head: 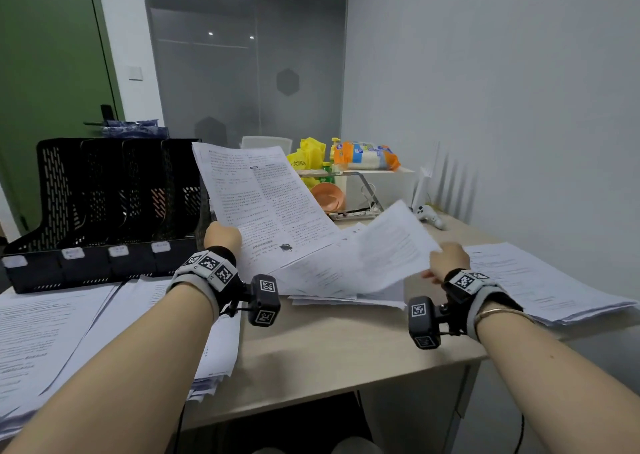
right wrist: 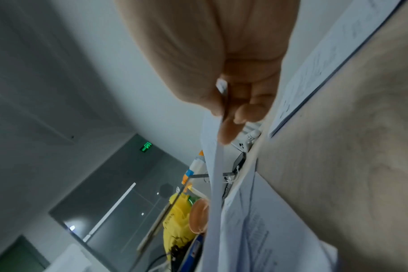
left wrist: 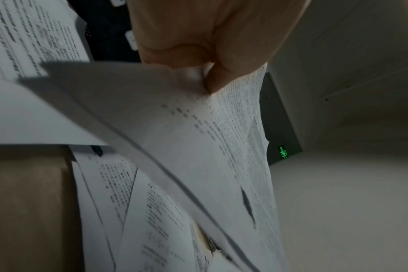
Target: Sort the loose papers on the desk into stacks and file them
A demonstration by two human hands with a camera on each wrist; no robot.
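- Currently left hand (head: 221, 237) grips a printed sheet (head: 263, 204) by its lower left edge, lifted and tilted up above the desk (head: 332, 349) middle; left wrist view shows thumb (left wrist: 218, 79) pinching the paper (left wrist: 198, 138).
- Right hand (head: 448, 259) pinches another sheet (head: 391, 246) at its right edge, raised off the central pile; right wrist view shows the sheet (right wrist: 216, 165) edge-on between thumb and fingers (right wrist: 247, 112).
- Loose central pile (head: 332, 284) lies under both lifted sheets, mid-desk, fanned and uneven.
- Stack of papers (head: 547, 280) sits at the desk's right edge, just beside the right wrist.
- More paper stacks (head: 69, 329) cover the desk's left side down to the near-left corner, under the left forearm.
- Black mesh file organizer (head: 104, 208) stands at the far-left of the desk, four slots with white labels on the front; slot contents hard to tell.
- Far edge clutter: yellow bag (head: 308, 154), orange bowl (head: 327, 195), orange-white packet (head: 367, 156) on a white box (head: 381, 183), white game controller (head: 429, 214) near the far-right corner.
- Green door (head: 48, 55) behind the organizer.
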